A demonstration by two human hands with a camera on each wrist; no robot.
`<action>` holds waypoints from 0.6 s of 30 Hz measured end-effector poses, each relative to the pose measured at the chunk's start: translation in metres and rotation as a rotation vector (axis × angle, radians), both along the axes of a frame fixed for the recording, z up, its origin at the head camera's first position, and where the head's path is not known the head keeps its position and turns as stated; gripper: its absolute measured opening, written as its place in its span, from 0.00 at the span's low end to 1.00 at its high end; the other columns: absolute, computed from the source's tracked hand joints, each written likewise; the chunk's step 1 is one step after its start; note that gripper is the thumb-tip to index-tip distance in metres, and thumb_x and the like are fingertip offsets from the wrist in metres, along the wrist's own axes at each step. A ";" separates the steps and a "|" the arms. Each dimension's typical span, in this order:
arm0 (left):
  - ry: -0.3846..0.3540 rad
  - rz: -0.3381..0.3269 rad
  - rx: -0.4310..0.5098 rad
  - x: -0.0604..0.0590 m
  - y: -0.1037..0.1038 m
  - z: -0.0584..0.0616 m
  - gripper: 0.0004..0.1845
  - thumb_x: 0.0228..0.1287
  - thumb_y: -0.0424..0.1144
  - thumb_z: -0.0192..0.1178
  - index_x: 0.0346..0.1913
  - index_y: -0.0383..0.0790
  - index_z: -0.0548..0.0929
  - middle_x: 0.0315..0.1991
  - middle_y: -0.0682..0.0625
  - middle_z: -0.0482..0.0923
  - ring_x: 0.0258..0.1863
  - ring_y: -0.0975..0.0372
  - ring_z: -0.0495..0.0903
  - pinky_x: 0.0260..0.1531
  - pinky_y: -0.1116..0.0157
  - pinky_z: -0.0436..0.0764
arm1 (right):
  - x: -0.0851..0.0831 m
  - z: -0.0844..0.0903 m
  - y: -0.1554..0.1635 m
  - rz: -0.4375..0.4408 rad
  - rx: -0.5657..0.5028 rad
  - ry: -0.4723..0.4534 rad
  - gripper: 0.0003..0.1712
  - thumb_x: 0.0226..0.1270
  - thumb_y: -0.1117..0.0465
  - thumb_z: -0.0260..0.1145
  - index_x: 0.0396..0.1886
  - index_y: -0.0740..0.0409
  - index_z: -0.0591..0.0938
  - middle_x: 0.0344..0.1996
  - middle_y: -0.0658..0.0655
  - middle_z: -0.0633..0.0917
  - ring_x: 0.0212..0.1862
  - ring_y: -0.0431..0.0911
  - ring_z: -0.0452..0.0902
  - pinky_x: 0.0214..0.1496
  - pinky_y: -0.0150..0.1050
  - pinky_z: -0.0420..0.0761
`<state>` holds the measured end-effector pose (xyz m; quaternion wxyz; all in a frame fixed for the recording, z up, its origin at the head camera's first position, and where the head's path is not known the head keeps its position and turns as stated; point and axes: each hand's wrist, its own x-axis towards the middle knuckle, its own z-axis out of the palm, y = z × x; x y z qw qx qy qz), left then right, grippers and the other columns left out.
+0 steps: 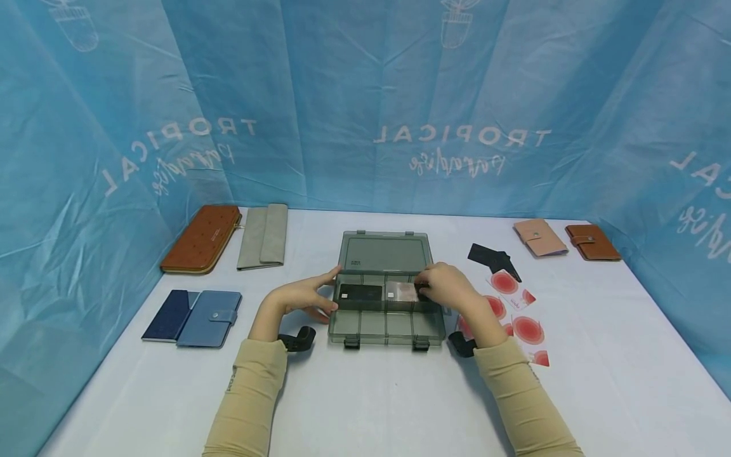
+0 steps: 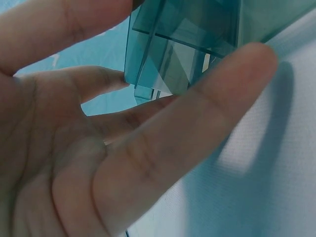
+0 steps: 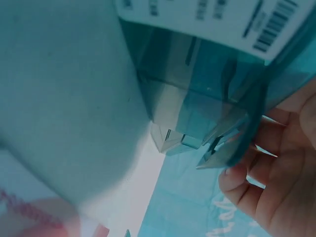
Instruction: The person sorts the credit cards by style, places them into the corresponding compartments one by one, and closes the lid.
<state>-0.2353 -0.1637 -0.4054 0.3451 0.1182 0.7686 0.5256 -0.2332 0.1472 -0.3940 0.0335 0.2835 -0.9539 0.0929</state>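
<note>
In the middle of the white worktop (image 1: 365, 393) the open box (image 1: 386, 320) lies long side left to right, the left hand (image 1: 305, 298) flat against its left end with straight fingers, the right hand (image 1: 448, 287) pinching a pale card (image 1: 401, 292) over its right-hand slot

Bare table (image 1: 371, 393) before the box (image 1: 386, 324); cards (image 1: 516, 311) crowd its right.

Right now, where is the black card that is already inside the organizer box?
In the head view the black card lies in the left rear compartment of the open organizer box, just right of the left hand.
</note>
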 end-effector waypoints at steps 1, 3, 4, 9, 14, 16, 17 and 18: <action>0.001 -0.002 -0.001 0.000 0.000 0.000 0.50 0.60 0.28 0.59 0.74 0.52 0.35 0.71 0.35 0.38 0.41 0.52 0.77 0.41 0.56 0.82 | 0.000 0.001 0.001 0.007 -0.010 -0.016 0.09 0.58 0.64 0.67 0.39 0.59 0.86 0.36 0.55 0.84 0.40 0.50 0.79 0.43 0.45 0.80; 0.003 -0.005 -0.004 0.001 0.000 0.000 0.50 0.60 0.28 0.58 0.74 0.52 0.34 0.71 0.34 0.38 0.41 0.52 0.77 0.41 0.56 0.82 | -0.002 0.002 0.004 0.023 -0.054 -0.066 0.10 0.59 0.64 0.66 0.41 0.58 0.85 0.36 0.54 0.84 0.40 0.49 0.79 0.41 0.44 0.80; 0.004 -0.006 -0.003 0.001 0.000 0.000 0.50 0.60 0.28 0.58 0.74 0.51 0.34 0.71 0.34 0.38 0.41 0.52 0.77 0.41 0.56 0.82 | -0.004 0.003 0.008 0.029 -0.095 -0.095 0.11 0.60 0.64 0.65 0.43 0.58 0.85 0.36 0.54 0.84 0.39 0.48 0.78 0.40 0.43 0.79; 0.008 -0.008 -0.006 0.001 0.001 0.001 0.50 0.60 0.28 0.58 0.74 0.51 0.35 0.71 0.35 0.38 0.41 0.52 0.78 0.41 0.56 0.82 | -0.022 0.007 0.044 -0.109 -0.286 -0.122 0.14 0.63 0.64 0.62 0.48 0.61 0.81 0.40 0.60 0.82 0.41 0.51 0.76 0.40 0.46 0.77; 0.008 -0.007 -0.016 0.000 0.000 0.001 0.50 0.61 0.28 0.58 0.74 0.52 0.34 0.71 0.35 0.38 0.41 0.52 0.78 0.41 0.56 0.82 | -0.048 0.010 0.091 -0.547 -0.154 -0.198 0.26 0.63 0.61 0.58 0.60 0.67 0.70 0.53 0.73 0.72 0.53 0.65 0.69 0.51 0.59 0.73; 0.006 -0.007 -0.017 0.000 0.001 0.001 0.50 0.61 0.29 0.58 0.74 0.52 0.34 0.71 0.35 0.38 0.41 0.52 0.78 0.41 0.56 0.82 | -0.055 0.010 0.104 -0.668 -0.076 -0.264 0.32 0.62 0.58 0.58 0.63 0.69 0.65 0.56 0.75 0.68 0.57 0.68 0.65 0.55 0.61 0.70; 0.007 -0.008 -0.017 0.000 0.001 0.001 0.50 0.61 0.29 0.58 0.74 0.52 0.34 0.71 0.35 0.38 0.41 0.52 0.78 0.41 0.56 0.82 | -0.058 0.009 0.110 -0.709 -0.046 -0.299 0.34 0.61 0.57 0.59 0.64 0.69 0.63 0.58 0.75 0.67 0.58 0.68 0.63 0.56 0.63 0.68; 0.007 -0.010 -0.016 0.000 0.001 0.000 0.50 0.61 0.29 0.58 0.74 0.52 0.34 0.71 0.35 0.38 0.41 0.52 0.78 0.41 0.56 0.82 | -0.060 0.009 0.114 -0.738 -0.026 -0.326 0.35 0.61 0.55 0.59 0.64 0.70 0.62 0.58 0.75 0.66 0.59 0.69 0.63 0.57 0.64 0.67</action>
